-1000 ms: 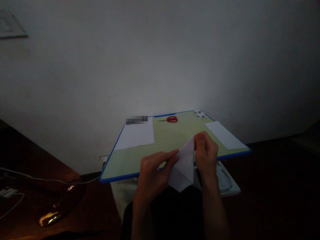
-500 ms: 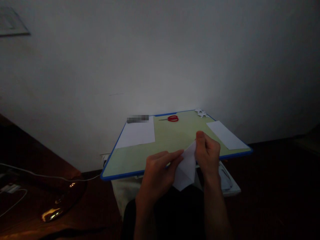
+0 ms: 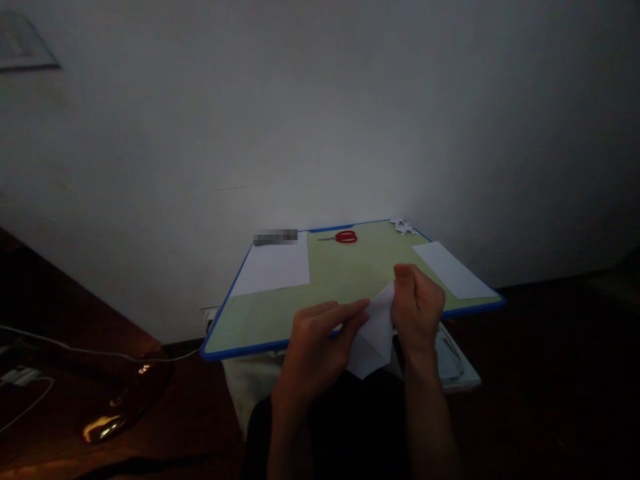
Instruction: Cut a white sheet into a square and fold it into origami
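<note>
A folded piece of white paper (image 3: pixel 373 343) is held up between my two hands, just in front of the table's near edge. My left hand (image 3: pixel 323 340) pinches its upper left edge between thumb and fingers. At the paper's upper right corner, my right hand (image 3: pixel 417 307) is closed with the thumb on top and the fingers curled. Creases run across the paper, and its lower point hangs over my dark lap. The part inside my right hand is hidden.
On the green table (image 3: pixel 270 320) with a blue rim lie red-handled scissors (image 3: pixel 345 237), a left paper sheet (image 3: pixel 280 267), a right paper sheet (image 3: pixel 453 270) and a small heap of paper pieces (image 3: pixel 403 226). A blurred-out object (image 3: pixel 275 237) sits at the back left. A white cable (image 3: pixel 100 351) runs at left.
My right hand has shifted slightly to the right and turned a little. The paper stays between both hands, its lower point slightly higher. My left hand is almost unmoved.
</note>
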A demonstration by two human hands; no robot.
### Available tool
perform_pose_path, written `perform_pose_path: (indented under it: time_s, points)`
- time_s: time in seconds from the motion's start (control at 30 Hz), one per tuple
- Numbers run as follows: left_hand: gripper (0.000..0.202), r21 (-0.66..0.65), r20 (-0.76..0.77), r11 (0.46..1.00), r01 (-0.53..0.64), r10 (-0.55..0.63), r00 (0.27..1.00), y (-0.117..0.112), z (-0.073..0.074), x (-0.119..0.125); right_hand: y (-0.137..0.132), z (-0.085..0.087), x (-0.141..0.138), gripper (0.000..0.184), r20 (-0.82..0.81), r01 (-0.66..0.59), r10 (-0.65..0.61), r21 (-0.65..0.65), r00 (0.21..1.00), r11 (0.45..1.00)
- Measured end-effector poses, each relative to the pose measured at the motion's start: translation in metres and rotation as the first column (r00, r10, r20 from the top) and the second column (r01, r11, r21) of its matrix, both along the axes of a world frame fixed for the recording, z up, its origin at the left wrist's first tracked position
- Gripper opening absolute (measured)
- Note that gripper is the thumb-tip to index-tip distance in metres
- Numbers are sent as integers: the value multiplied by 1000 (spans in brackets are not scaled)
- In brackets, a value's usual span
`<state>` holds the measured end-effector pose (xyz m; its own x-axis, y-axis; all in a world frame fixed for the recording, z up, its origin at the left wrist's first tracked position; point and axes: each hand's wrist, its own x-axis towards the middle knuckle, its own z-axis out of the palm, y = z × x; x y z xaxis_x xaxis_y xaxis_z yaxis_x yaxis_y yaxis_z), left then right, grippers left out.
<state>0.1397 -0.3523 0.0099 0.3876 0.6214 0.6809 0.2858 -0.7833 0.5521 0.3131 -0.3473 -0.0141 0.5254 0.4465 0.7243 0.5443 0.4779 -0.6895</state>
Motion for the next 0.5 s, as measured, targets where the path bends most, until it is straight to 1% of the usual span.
perform_pose_path:
  time_s: [0.07, 0.13, 0.17, 0.23, 0.27, 0.37, 0.5]
  points:
    - [19, -10, 55, 999, -49, 50, 997, 2, 1, -2, 0, 1, 0, 59, -27, -107, 107, -10, 994, 994]
    - [18, -29, 134, 987, -157, 160, 978, 6, 1, -4, 0, 2, 0, 60, -54, -253, 251, -31, 967, 967]
    - [18, -43, 174, 975, -220, 224, 959, 8, 0, -6, 0, 2, 0, 57, -58, -319, 316, -53, 947, 946]
    - [18, -74, 249, 944, -321, 329, 911, 11, -3, -9, 1, 2, 0, 41, -52, -407, 404, -109, 913, 907]
    - [18, -87, 279, 934, -346, 356, 892, 13, -5, -10, 1, 1, 0, 33, -50, -435, 432, -133, 900, 891]
    - [19, -121, 322, 933, -338, 359, 876, 16, -12, -13, 1, 1, -3, 21, -61, -492, 488, -134, 870, 860]
    - [23, -163, 320, 953, -255, 296, 900, 18, -14, -17, -2, 3, -7, 19, -35, -508, 507, -89, 861, 857]
